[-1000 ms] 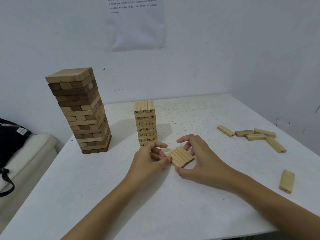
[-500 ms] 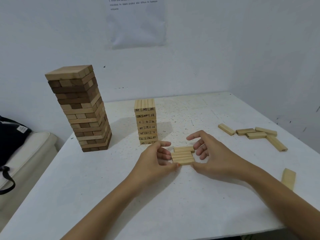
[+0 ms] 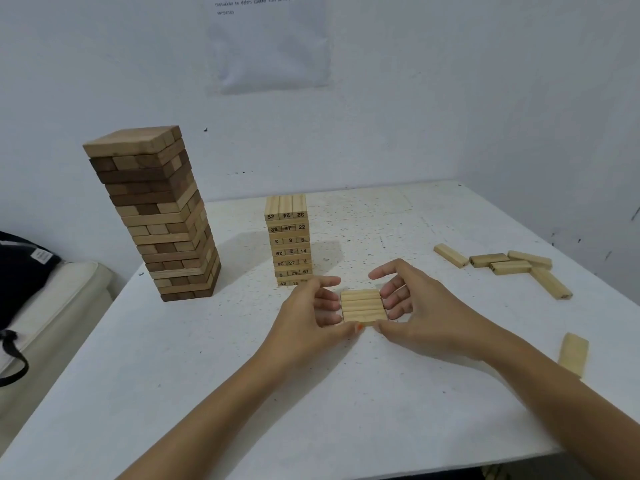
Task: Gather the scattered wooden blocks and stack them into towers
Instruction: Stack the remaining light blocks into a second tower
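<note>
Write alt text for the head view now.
The left hand and right hand pinch a flat row of pale wooden blocks on the speckled white table. Behind stand a short pale numbered block tower and, further left, a taller brown block tower; loose pale blocks lie to the right.

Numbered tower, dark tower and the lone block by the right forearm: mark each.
numbered tower (image 3: 289, 240), head view, front face.
dark tower (image 3: 159, 230), head view, front face.
lone block (image 3: 573, 355), head view, top face.
</note>
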